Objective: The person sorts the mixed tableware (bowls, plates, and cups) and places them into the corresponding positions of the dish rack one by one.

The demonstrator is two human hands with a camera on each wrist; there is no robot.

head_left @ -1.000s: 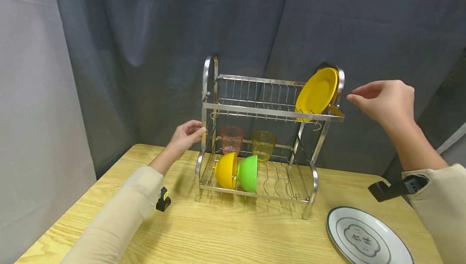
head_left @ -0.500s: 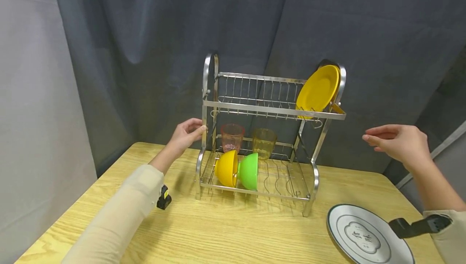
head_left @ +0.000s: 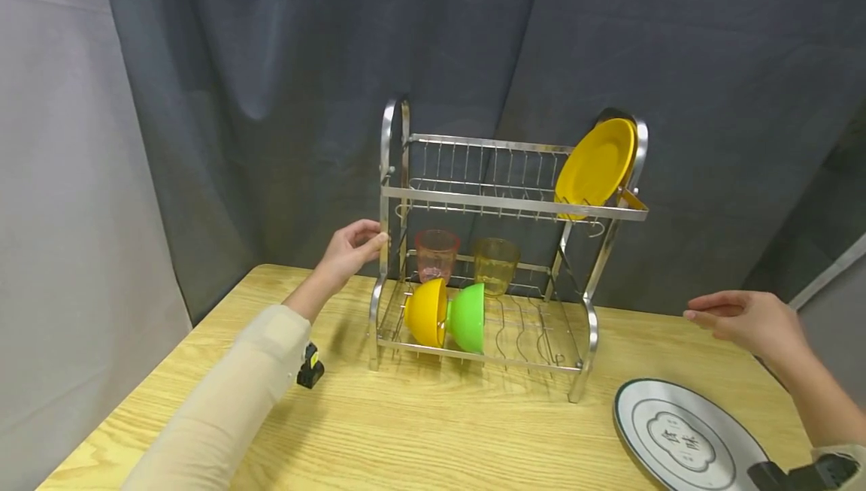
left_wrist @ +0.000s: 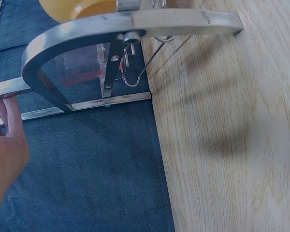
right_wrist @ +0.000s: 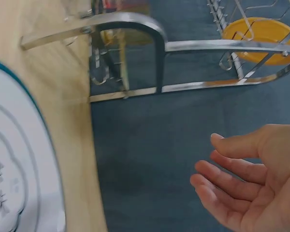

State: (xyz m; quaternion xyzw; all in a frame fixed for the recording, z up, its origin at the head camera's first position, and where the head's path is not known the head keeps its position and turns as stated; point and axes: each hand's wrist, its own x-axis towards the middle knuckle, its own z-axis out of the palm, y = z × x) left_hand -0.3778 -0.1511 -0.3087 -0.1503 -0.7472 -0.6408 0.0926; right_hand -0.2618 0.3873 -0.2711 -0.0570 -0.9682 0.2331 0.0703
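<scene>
A two-tier metal dish rack (head_left: 514, 202) stands on the wooden table. My left hand (head_left: 346, 254) pinches its left front post, thumb in front and fingers behind; in the left wrist view the fingers (left_wrist: 13, 116) meet the metal bar. My right hand (head_left: 754, 325) is in the air right of the rack, fingers loosely bent and holding nothing. Below and left of it lies a large white plate (head_left: 643, 408) with a dark green rim and printed characters. On the rack's upper tier a yellow plate (head_left: 595, 164) leans upright at the right end.
The lower tier holds a yellow bowl (head_left: 422, 314) and a green bowl (head_left: 467, 318) on their sides. Behind them stand a pink tumbler (head_left: 436, 254) and an amber tumbler (head_left: 496, 265). A dark curtain (head_left: 325, 100) hangs close behind the table.
My right hand has come down and slightly right, away from the upper tier, toward the white plate. My left hand stays on the rack's post.
</scene>
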